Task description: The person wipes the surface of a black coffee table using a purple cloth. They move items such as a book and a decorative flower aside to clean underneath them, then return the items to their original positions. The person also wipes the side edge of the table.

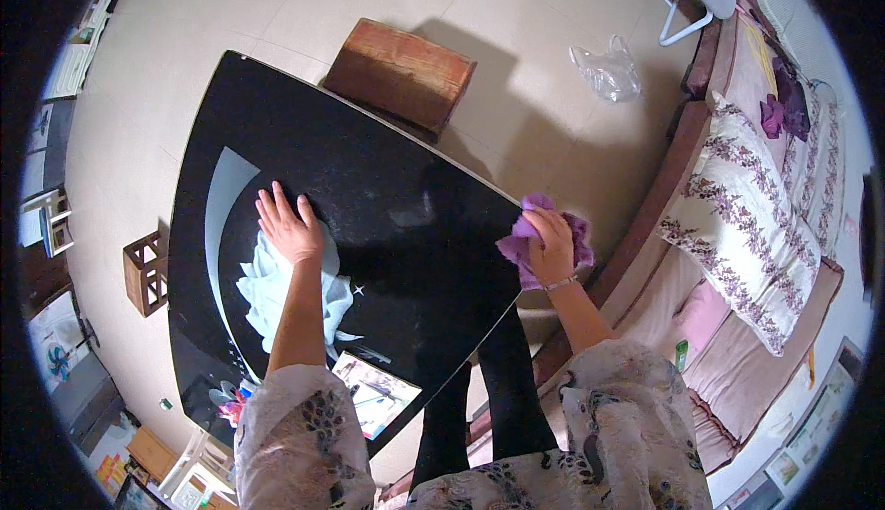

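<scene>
On the black glossy surface (387, 187), toward its left edge, the left hand (290, 227) lay flat, palm down, its fingers (272, 208) spread and extended away from the person. Beneath the wrist and forearm a pale blue cloth (267, 293) rested crumpled on the surface, touching the hand's heel. At the right edge of the surface the right hand (553, 245) gripped a purple cloth (518, 250), fingers curled and pinching the bunched fabric against that edge. Near the corner closest to the person a printed booklet (378, 398) lay flat. Beyond the far edge a brown wooden stool (401, 72) stood on the tiled floor (516, 114), with a clear plastic bag (607, 70) farther right. A floral-cushioned sofa (747, 224) ran along the right side.
</scene>
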The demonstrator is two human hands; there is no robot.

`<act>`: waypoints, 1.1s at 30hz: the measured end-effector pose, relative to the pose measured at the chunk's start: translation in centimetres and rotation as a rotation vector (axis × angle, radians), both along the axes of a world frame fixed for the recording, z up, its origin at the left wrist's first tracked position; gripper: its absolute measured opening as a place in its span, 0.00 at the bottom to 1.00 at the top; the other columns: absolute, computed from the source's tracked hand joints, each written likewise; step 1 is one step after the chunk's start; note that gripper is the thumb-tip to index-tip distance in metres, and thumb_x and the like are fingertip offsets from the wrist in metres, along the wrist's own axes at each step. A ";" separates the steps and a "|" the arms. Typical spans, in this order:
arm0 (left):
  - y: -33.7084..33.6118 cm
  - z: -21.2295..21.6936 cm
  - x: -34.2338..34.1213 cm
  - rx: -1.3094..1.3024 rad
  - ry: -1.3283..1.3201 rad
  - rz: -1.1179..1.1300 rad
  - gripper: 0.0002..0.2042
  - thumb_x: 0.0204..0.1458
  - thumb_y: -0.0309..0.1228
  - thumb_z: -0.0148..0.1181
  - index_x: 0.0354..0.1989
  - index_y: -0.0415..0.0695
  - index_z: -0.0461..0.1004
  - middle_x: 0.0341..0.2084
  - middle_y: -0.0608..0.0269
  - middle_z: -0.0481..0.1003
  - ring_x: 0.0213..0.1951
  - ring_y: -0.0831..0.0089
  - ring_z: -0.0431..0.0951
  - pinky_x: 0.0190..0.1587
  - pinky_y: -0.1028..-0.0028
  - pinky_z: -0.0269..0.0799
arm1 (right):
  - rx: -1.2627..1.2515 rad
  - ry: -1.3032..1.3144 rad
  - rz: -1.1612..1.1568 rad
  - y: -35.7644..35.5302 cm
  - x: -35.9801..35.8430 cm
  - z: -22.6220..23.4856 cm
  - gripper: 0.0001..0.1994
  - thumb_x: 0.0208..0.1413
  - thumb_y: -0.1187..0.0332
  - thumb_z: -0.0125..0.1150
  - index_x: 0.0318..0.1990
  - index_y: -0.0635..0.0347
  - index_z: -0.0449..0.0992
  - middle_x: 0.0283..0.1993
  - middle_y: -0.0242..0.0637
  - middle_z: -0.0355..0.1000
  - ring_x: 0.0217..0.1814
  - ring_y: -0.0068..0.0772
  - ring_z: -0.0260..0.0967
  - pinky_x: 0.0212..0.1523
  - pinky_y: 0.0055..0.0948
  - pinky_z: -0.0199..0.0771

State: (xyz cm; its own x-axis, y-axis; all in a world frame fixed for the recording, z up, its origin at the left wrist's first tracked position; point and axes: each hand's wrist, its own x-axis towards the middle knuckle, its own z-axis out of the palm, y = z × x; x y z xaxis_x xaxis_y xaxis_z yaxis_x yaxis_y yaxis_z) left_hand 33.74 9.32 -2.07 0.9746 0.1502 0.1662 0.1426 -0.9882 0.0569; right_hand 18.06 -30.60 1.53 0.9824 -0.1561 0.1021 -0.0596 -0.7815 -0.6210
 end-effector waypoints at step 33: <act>-0.1 0.1 0.0 -0.054 0.027 0.012 0.28 0.61 0.47 0.43 0.68 0.51 0.55 0.68 0.53 0.52 0.70 0.55 0.47 0.69 0.56 0.40 | -0.141 0.048 -0.171 3.2 2.6 -1.8 0.20 0.43 0.76 0.56 0.48 0.50 0.75 0.45 0.42 0.70 0.50 0.51 0.65 0.52 0.46 0.64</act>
State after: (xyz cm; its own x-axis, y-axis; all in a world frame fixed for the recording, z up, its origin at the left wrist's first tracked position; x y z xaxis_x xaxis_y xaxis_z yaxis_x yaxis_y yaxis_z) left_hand 33.72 9.19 -1.93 0.9767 0.1700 0.1309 0.1567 -0.9820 0.1058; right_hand 20.69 -27.43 -0.28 0.9473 -0.3080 0.0883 -0.2253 -0.8363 -0.4999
